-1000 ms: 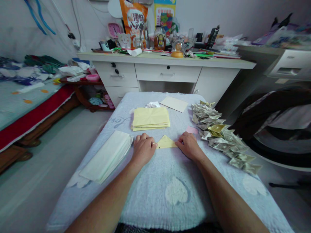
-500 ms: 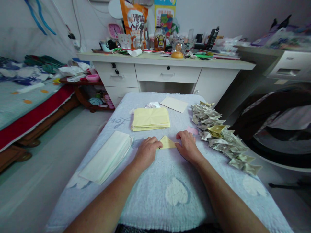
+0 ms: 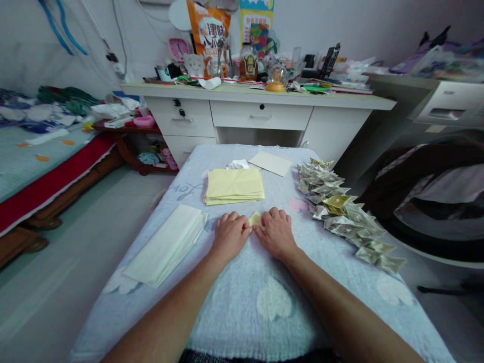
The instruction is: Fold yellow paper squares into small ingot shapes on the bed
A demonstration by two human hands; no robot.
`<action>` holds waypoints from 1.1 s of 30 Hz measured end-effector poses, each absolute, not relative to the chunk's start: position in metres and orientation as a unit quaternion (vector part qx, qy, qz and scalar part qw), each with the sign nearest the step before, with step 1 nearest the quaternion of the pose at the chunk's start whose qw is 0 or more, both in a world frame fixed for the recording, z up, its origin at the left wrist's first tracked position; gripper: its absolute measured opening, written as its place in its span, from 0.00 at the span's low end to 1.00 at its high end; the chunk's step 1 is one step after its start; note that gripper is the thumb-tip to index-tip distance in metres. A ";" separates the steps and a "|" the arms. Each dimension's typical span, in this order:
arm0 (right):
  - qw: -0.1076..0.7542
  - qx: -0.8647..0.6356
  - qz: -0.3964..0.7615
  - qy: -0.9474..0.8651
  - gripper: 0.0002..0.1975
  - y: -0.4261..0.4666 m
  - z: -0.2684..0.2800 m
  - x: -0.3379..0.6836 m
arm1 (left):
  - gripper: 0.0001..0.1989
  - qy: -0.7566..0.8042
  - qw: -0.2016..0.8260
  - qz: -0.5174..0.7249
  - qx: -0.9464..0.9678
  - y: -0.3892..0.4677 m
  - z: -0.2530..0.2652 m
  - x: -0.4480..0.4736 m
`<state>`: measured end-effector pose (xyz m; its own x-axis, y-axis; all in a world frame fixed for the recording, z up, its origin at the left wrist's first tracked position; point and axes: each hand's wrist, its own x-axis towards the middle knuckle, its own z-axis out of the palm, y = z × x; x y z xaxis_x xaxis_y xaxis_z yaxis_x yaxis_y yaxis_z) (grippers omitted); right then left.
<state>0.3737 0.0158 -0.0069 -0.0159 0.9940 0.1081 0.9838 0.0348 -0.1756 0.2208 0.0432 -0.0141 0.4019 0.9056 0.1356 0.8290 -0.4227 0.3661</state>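
Along the left edge of the cloth-covered table point(image 3: 227, 312), a stack of white paper point(image 3: 166, 244) lies aslant. Next, the left hand point(image 3: 230, 234) rests low on the cloth, its fingers curled and nearly closed, thumb and forefinger pinching the left end of a small folded yellow paper point(image 3: 255, 220). Beyond it, towards the far edge, sits a yellow paper stack point(image 3: 234, 185). The folded paper is mid-table, between the hands — partly hidden by them. The right hand point(image 3: 277, 233) has its fingers loosely bent and its thumb at the paper's right side; whether it grips or merely presses, I cannot tell. Folded paper pieces point(image 3: 355, 222) line the right edge. The step looks like making a fold; the next move calls for lined-up edges — and firm, even pressure.
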 end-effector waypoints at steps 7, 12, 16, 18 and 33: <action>0.104 -0.712 0.016 -0.694 0.23 0.017 -0.008 0.370 | 0.05 0.559 0.138 0.167 0.800 0.047 -0.018 0.211; 0.114 -0.721 0.027 -0.683 0.25 0.017 -0.009 0.383 | 0.04 0.576 0.157 0.164 0.785 0.052 -0.018 0.203; 0.131 -0.730 0.032 -0.670 0.24 0.017 -0.014 0.404 | 0.03 0.574 0.169 0.163 0.785 0.054 -0.019 0.200; 0.134 -0.731 0.041 -0.667 0.22 0.016 -0.016 0.414 | 0.03 0.571 0.178 0.163 0.785 0.054 -0.019 0.200; 0.169 -0.689 0.083 -0.700 0.13 0.018 -0.007 0.445 | 0.10 0.521 0.203 0.183 0.809 0.055 -0.014 0.198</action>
<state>0.4448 0.0176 -0.0071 0.0053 0.9925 0.1223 0.9366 0.0380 -0.3483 0.1979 0.0546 -0.0143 0.3904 0.9168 0.0843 0.7680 -0.3748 0.5193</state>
